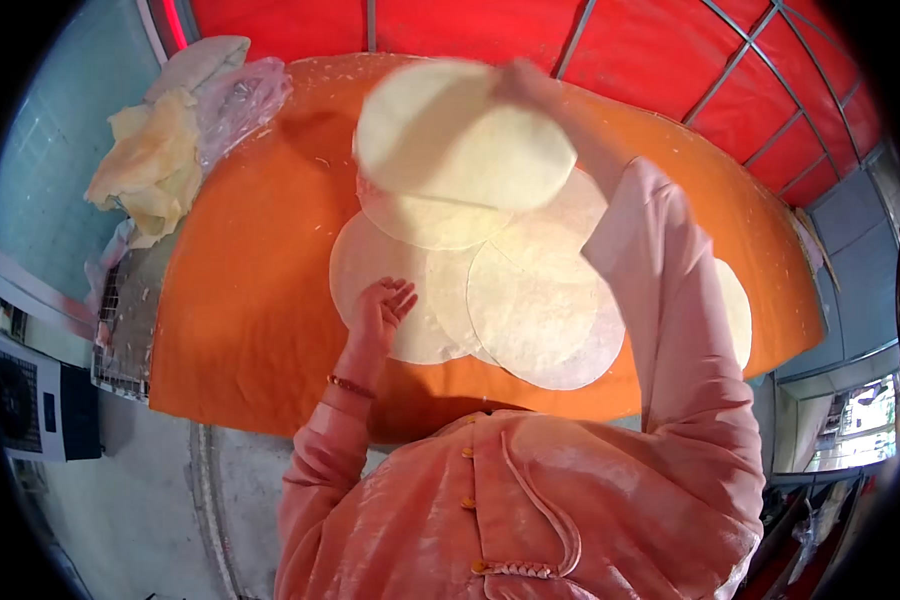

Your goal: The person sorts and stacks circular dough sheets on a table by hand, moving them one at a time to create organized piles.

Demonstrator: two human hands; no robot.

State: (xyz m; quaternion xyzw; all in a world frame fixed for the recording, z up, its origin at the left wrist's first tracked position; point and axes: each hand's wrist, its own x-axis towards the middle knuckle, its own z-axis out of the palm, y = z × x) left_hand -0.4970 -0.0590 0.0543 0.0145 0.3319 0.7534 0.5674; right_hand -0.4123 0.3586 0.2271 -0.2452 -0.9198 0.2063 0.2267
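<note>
A large, thin, pale round flatbread sheet (450,135) is slightly blurred above the far part of the pile. At its upper right edge is my right hand (521,82), blurred; whether the fingers grip the sheet is unclear. Below it, several similar round sheets overlap on the orange cloth, among them a left one (367,247) and a front right one (547,322). My left hand (390,304) hovers with loosely curled fingers over the left sheet, holding nothing. A bracelet circles that wrist.
An orange cloth (240,330) covers the table. Crumpled yellowish sheets (150,165), a clear plastic bag (240,97) and a folded grey cloth (199,64) lie at the far left. Another round sheet (733,311) shows partly behind my right arm. A red panelled wall (465,26) stands behind.
</note>
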